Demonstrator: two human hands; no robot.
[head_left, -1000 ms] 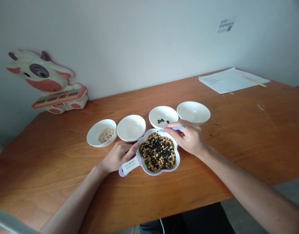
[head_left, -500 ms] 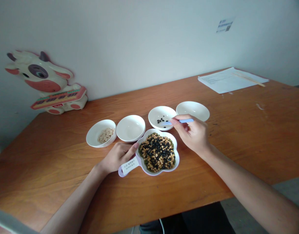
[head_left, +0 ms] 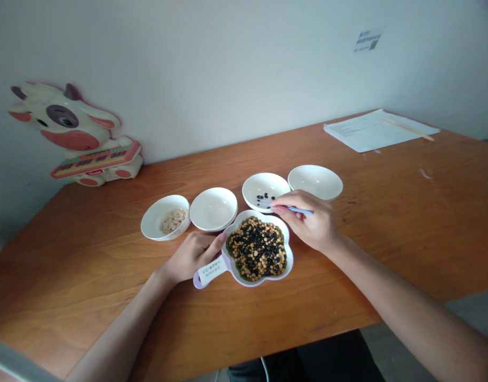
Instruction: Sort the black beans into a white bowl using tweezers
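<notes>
My left hand [head_left: 194,255] grips the near-left side of a flower-shaped bowl [head_left: 289,265], thumb on its rim beside the labelled handle. Black beans, yellow beans and some green ones at the edge fill this bowl. Light blue tweezers [head_left: 301,210] are pinched in my right hand [head_left: 309,220], tips reaching down into a round white bowl [head_left: 249,185]. Several black beans [head_left: 263,197] lie in there; whether the tips hold one is too small to tell.
To the left stand a white bowl with pale pieces [head_left: 151,220] and a bare white bowl [head_left: 212,207]. Another white bowl [head_left: 315,179] is at the right, partly behind my right hand. A toy cow with a keyboard [head_left: 92,143] and paper sheets [head_left: 363,135] lie farther back.
My right hand has shifted slightly left and down with the tweezers, whose tips remain over the bowl of black beans. My left hand and the flower-shaped bowl stay put.
</notes>
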